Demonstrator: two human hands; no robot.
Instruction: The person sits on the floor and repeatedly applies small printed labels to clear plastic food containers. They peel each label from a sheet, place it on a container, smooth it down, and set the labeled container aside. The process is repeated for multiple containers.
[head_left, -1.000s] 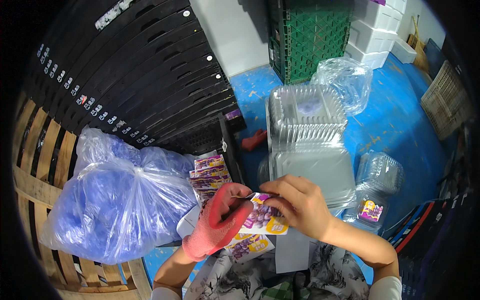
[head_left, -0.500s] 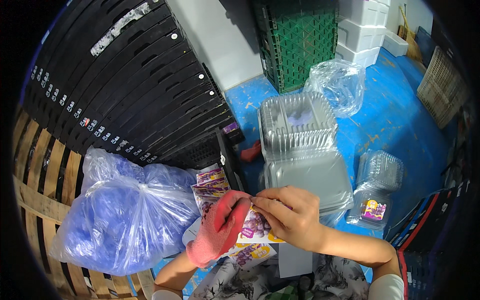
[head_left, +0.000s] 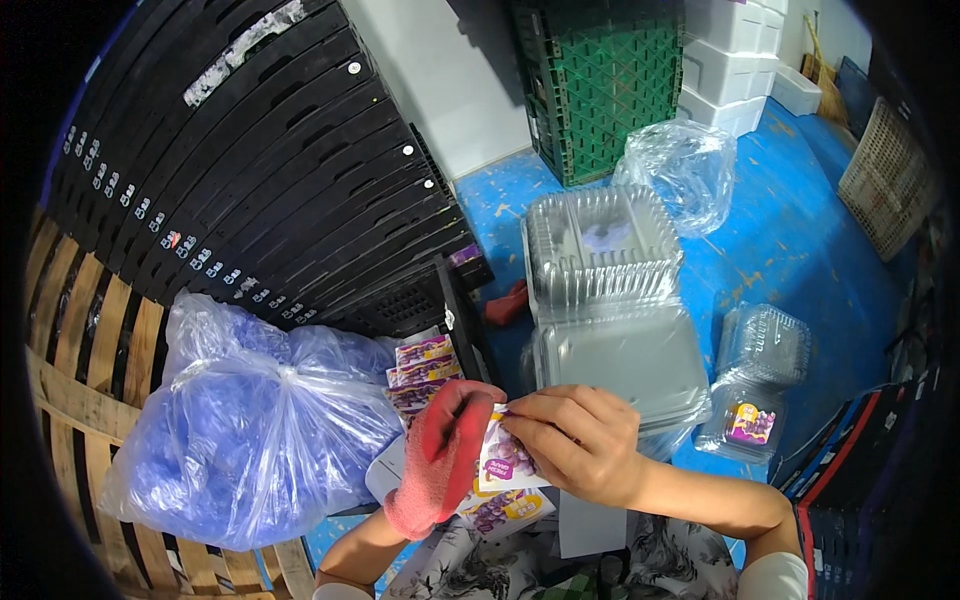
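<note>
My left hand (head_left: pixel 438 465), in a pink and red work glove, pinches the upper left of a grape-printed label sheet (head_left: pixel 507 468). Bare fingers of my right hand (head_left: pixel 588 445) close on the same sheet's upper right edge, so the two hands nearly meet there. Beneath it, another grape label sheet (head_left: pixel 508 508) lies over my lap, beside a plain white strip (head_left: pixel 590 525). More label strips (head_left: pixel 425 368) stick up by the black crate (head_left: pixel 462 320), just beyond the glove. The fingertips hide part of the held sheet.
Clear clamshell containers (head_left: pixel 625 365) are stacked ahead of me. To the right sits an open clamshell with a label (head_left: pixel 745 425). A bag of purple-blue material (head_left: pixel 250 440) rests on a wooden pallet (head_left: pixel 80 390). Black crates (head_left: pixel 270 170) and a green crate (head_left: pixel 610 90) stand farther back.
The label sheet between my hands has tilted and more of its left part shows. My right hand has shifted slightly down, while the gloved hand has turned a little more upright.
</note>
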